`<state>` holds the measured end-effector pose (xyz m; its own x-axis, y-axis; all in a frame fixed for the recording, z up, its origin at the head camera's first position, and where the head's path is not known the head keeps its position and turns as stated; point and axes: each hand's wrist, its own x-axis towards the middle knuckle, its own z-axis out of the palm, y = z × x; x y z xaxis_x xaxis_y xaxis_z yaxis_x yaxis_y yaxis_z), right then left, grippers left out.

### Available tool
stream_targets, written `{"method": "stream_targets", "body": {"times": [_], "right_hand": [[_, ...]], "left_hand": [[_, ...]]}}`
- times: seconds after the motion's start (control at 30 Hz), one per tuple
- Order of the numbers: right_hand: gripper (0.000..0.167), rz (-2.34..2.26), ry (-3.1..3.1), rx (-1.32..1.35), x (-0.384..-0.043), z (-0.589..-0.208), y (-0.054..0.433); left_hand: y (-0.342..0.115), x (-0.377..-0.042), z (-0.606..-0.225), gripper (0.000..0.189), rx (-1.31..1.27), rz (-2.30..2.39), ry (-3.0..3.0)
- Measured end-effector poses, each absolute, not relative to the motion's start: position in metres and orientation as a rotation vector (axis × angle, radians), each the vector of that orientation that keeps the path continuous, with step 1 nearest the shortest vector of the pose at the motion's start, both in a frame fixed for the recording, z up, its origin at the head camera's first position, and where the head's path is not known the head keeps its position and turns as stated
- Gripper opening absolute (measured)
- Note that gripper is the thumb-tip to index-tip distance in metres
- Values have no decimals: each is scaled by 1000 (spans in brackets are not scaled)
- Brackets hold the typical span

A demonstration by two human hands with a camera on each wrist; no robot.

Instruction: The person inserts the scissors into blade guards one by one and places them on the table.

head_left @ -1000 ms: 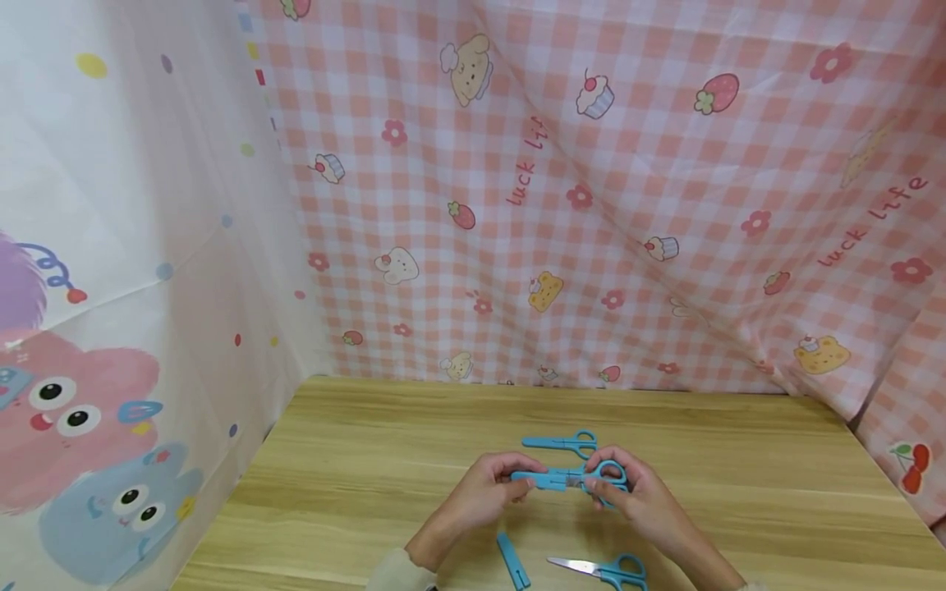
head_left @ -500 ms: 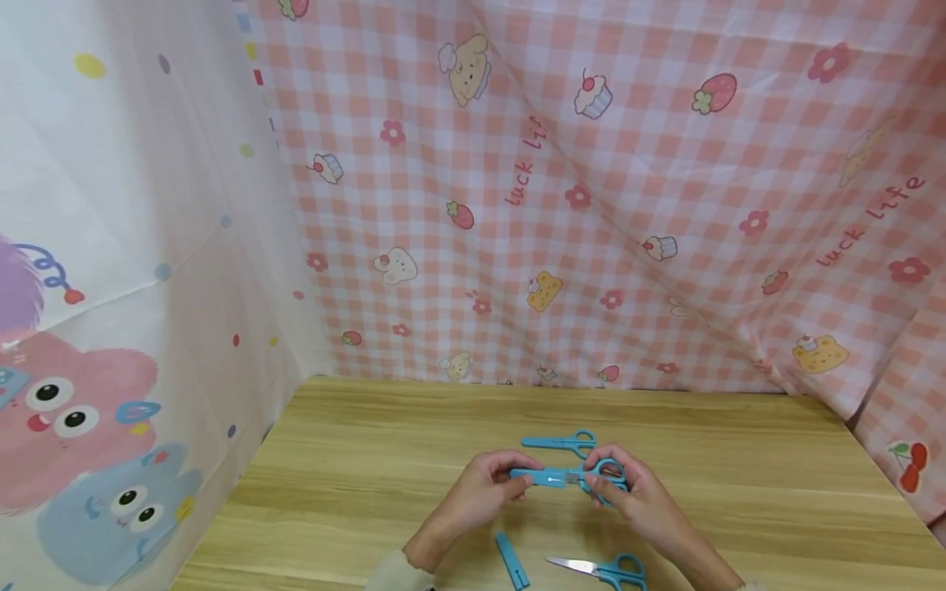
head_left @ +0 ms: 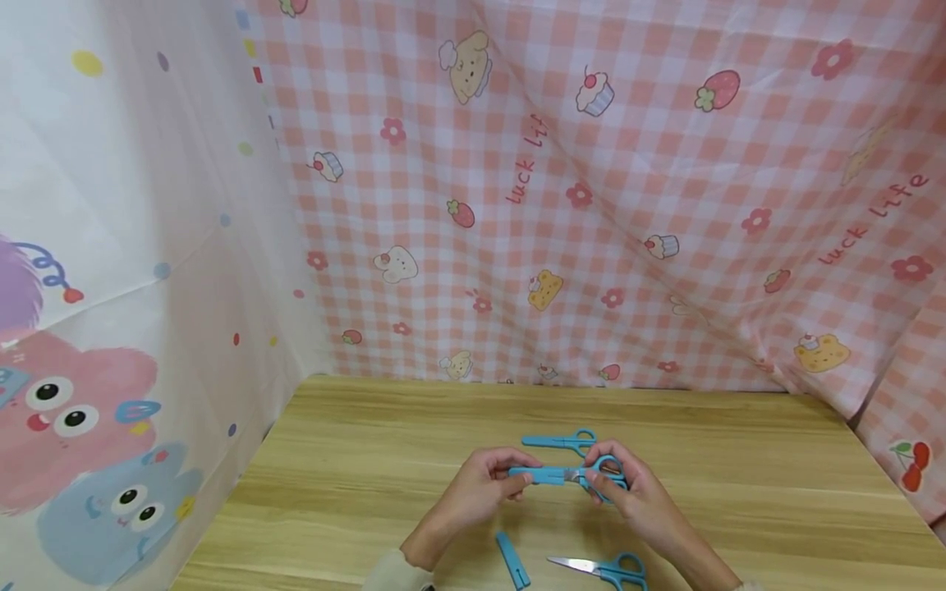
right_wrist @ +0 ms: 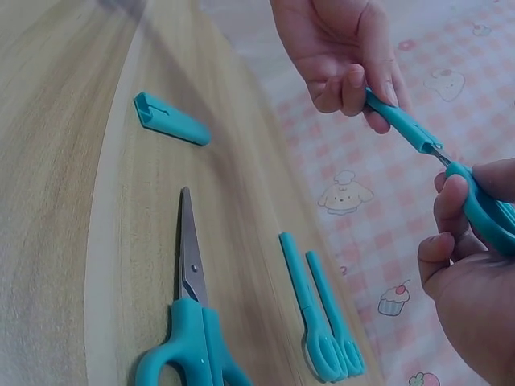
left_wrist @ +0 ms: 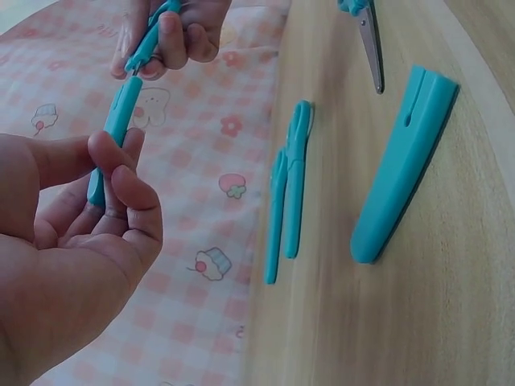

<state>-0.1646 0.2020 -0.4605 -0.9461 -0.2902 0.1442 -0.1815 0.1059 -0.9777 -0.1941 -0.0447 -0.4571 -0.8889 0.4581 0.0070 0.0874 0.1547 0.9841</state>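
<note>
My left hand [head_left: 484, 484] pinches a slim blue scissors sheath [left_wrist: 121, 108] between thumb and fingers. My right hand [head_left: 628, 492] grips the blue handles of a pair of scissors [head_left: 610, 476]. Its blades are partly inside the sheath, with a short strip of metal [right_wrist: 438, 156] showing between sheath and handles. Both hands hold these above the table, roughly level in the head view. Nearer the front lie unsheathed scissors [head_left: 597, 568] with bare blades pointing left. A loose blue sheath [head_left: 512, 561] lies left of them.
Sheathed blue scissors [head_left: 557, 442] lie behind the hands on the wooden table [head_left: 355, 484]. In the wrist views a second slim blue item [left_wrist: 276, 217] lies alongside them. A pink checked cloth [head_left: 443, 246] hangs behind the table, and a white printed cloth [head_left: 185, 246] at left.
Hands and held scissors shift up very slightly in the head view, and the sheath turns a little. Metal stays visible between sheath and handles. Items on the table stay in place.
</note>
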Motion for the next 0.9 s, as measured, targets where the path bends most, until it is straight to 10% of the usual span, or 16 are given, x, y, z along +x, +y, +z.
{"method": "stream_targets", "body": {"times": [0.9], "right_hand": [[24, -2112, 2266, -528, -162, -462, 195]], "left_hand": [[-41, -195, -460, 14, 395, 1938, 2071]]}}
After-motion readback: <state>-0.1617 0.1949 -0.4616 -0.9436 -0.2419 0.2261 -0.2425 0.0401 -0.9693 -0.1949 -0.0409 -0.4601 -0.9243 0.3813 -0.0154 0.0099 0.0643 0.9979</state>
